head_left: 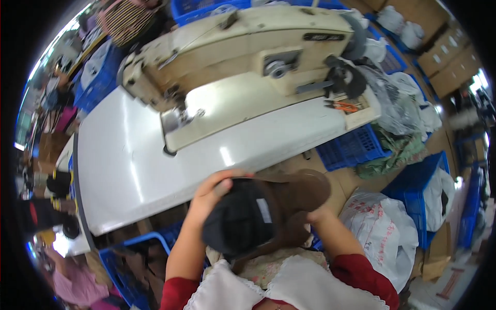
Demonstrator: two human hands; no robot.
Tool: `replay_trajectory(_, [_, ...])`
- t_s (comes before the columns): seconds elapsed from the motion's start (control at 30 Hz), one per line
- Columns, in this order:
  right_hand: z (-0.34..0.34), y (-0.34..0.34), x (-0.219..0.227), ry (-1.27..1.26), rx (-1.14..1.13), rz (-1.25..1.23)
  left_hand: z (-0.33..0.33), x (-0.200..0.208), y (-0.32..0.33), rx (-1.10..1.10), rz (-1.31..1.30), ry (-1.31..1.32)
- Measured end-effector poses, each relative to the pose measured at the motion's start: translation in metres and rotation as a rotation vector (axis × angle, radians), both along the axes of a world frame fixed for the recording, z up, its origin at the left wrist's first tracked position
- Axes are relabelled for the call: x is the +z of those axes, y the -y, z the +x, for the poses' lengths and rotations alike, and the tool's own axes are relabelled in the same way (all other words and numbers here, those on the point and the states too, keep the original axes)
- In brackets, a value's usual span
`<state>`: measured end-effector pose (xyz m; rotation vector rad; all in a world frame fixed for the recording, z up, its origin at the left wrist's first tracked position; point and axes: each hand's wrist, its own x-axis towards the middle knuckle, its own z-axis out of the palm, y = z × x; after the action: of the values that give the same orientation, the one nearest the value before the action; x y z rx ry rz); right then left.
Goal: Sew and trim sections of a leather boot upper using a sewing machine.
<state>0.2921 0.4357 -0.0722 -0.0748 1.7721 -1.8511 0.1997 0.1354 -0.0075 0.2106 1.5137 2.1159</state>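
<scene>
At my lap, just in front of the sewing table's near edge, I hold a black cap (238, 219) with a small white label against brown caps (305, 192). My left hand (213, 190) grips the upper left edge of the black cap, thumb on top. On the other side, my right hand (321, 216) is closed on the brown caps, its fingers mostly hidden beneath them. How many brown caps there are I cannot tell. Beyond my hands stands a cream sewing machine (222, 67) on a white table (111, 170).
Orange-handled snippers (345, 106) lie in a tray at the machine's right end. A blue crate (356, 147) stands under that end, and a white plastic sack (382, 227) sits to my right. At lower left is another blue crate (121, 263); a person in pink (77, 281) sits beyond.
</scene>
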Motion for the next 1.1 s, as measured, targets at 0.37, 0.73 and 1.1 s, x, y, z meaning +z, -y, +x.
replay_trajectory(0.37, [-0.263,-0.323,0.015,-0.712,-1.047,1.007,-0.035,-0.008,0.017,0.224,0.041,0.083])
replay_trajectory(0.73, [-0.292,-0.313,0.017,-0.395,-1.128,0.937,-0.034,-0.016,0.023,0.329,0.042,0.172])
replay_trajectory(1.1, [-0.150,-0.292,0.073,-0.568,-1.393,0.581,-0.038,-0.039,0.036,0.199,0.399,0.255])
